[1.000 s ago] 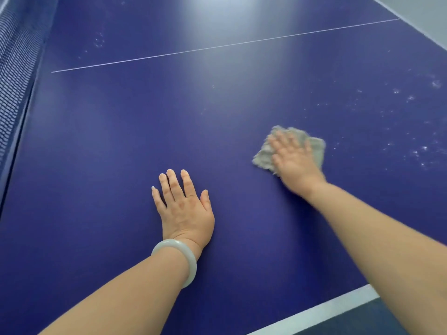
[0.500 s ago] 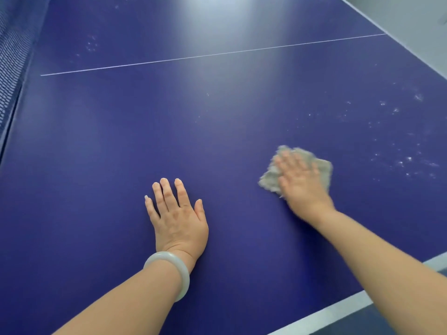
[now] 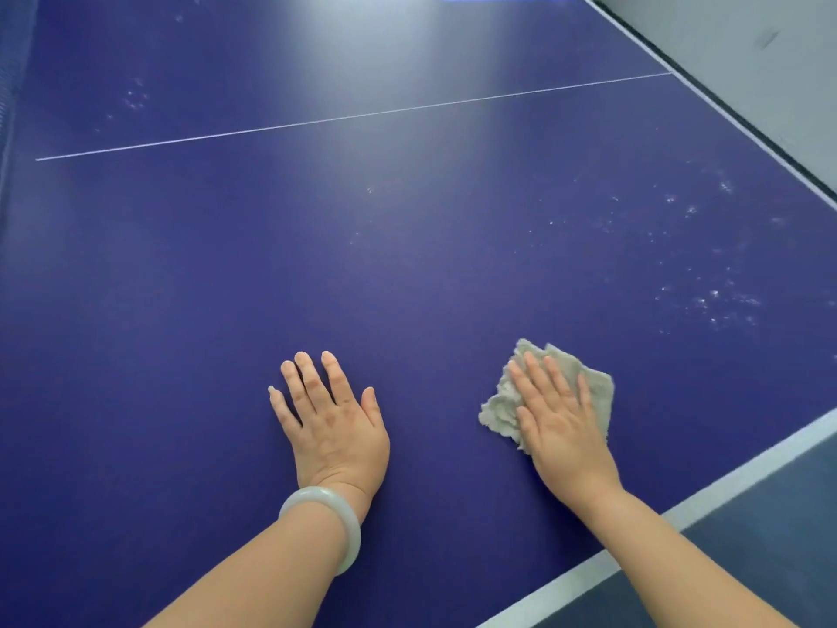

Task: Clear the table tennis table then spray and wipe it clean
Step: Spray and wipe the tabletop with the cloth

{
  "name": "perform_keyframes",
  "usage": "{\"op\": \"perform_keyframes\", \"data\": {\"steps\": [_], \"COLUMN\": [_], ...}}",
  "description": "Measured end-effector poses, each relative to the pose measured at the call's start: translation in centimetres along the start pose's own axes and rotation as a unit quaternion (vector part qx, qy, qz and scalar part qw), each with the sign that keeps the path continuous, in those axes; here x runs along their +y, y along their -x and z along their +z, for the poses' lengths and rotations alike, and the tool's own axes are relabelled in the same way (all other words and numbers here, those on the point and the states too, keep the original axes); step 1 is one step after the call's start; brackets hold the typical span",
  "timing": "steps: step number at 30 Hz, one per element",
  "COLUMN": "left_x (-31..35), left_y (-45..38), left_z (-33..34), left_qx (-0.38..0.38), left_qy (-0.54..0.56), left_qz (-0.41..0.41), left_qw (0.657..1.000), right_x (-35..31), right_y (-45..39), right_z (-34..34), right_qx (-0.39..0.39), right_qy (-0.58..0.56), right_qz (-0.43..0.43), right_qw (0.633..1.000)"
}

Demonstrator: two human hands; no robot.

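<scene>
Near edge: the white border line (image 3: 670,518) of the table tennis table (image 3: 190,283) runs just beside the person's right forearm.
Left hand: the left hand (image 3: 333,423) lies flat on the blue top, fingers straight and spread, holding nothing; a pale bangle (image 3: 330,518) sits on the wrist.
Right hand: the right hand (image 3: 559,419) presses with straight fingers on the grey cloth (image 3: 512,401), which lies crumpled on the surface close to the near edge.
Middle zone: ahead of the hands the blue looks even, so I judge this part as already wiped.
Right side: white spray droplets (image 3: 711,301) are well apart from the cloth, not wiped yet.
Far zone: beyond the thin centre line (image 3: 353,117) more faint specks (image 3: 136,97) show, perhaps spray; the glare makes it hard to tell.
Progress: nothing stands on the visible top, so clearing and spraying seem done; wiping is partly done.
</scene>
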State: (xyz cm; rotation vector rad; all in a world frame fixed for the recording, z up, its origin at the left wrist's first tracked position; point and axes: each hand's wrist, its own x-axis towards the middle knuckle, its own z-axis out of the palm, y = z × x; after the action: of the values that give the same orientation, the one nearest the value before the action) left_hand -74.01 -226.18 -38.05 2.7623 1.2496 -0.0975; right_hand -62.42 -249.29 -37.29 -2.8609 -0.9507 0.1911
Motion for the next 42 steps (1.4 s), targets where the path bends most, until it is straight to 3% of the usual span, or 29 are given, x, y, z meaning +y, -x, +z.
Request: {"op": "perform_keyframes", "data": {"steps": [2, 5, 14, 19, 22, 26, 28, 30, 32, 35, 37, 38, 40, 42], "left_x": [0.0, -0.1, -0.6, 0.1, 4.8, 13.7, 17.2, 19.3, 20.2, 20.6, 20.9, 20.9, 21.0, 21.1], "left_y": [0.0, 0.0, 0.4, 0.5, 2.7, 5.2, 6.1, 7.0, 7.6, 7.5, 7.5, 7.6, 7.6, 7.6], "left_z": [-0.2, -0.4, -1.2, -1.9, -2.5, -2.4, -1.5, -0.3, 0.6, 1.5, 1.6, 1.6, 1.5, 1.4], "left_qx": [-0.004, -0.009, -0.009, 0.000, 0.003, -0.022, -0.037, -0.025, 0.003, 0.017, 0.008, 0.006, 0.001, -0.001], "left_qy": [0.007, 0.012, 0.074, 0.204, 0.271, 0.290, 0.252, 0.177, 0.106, 0.054, 0.031, 0.023, 0.012, 0.011], "left_qz": [0.006, 0.010, 0.025, 0.005, 0.061, 0.074, 0.052, 0.032, 0.023, 0.011, 0.009, 0.008, 0.004, 0.000], "left_qw": [1.000, 1.000, 0.997, 0.979, 0.961, 0.954, 0.966, 0.983, 0.994, 0.998, 0.999, 1.000, 1.000, 1.000], "right_x": [2.6, 2.0, 0.8, 1.2, 1.7, 4.4, 7.9, 12.5, 17.7, 23.3, 22.7, 21.3, 17.6, 15.2], "right_y": [0.5, 1.0, 2.4, 2.3, 2.8, 5.5, 6.8, 7.2, 6.6, 5.0, 4.0, 3.7, 3.9, 5.2], "right_z": [-0.6, -0.6, -0.4, -0.3, -0.6, -1.1, -1.5, -2.3, -3.2, -4.1, -3.8, -3.5, -2.5, -1.7], "right_qx": [0.027, 0.023, 0.006, -0.003, -0.012, -0.032, -0.028, -0.023, -0.013, 0.007, 0.049, 0.061, 0.073, 0.036], "right_qy": [-0.018, -0.010, 0.024, 0.030, 0.027, 0.018, 0.032, 0.037, 0.042, 0.001, -0.001, 0.009, 0.019, 0.020], "right_qz": [0.178, 0.247, 0.199, 0.169, 0.107, -0.070, -0.131, -0.136, -0.092, 0.120, 0.259, 0.276, 0.171, -0.044], "right_qw": [0.984, 0.969, 0.980, 0.985, 0.994, 0.997, 0.991, 0.990, 0.995, 0.993, 0.965, 0.959, 0.982, 0.998]}}
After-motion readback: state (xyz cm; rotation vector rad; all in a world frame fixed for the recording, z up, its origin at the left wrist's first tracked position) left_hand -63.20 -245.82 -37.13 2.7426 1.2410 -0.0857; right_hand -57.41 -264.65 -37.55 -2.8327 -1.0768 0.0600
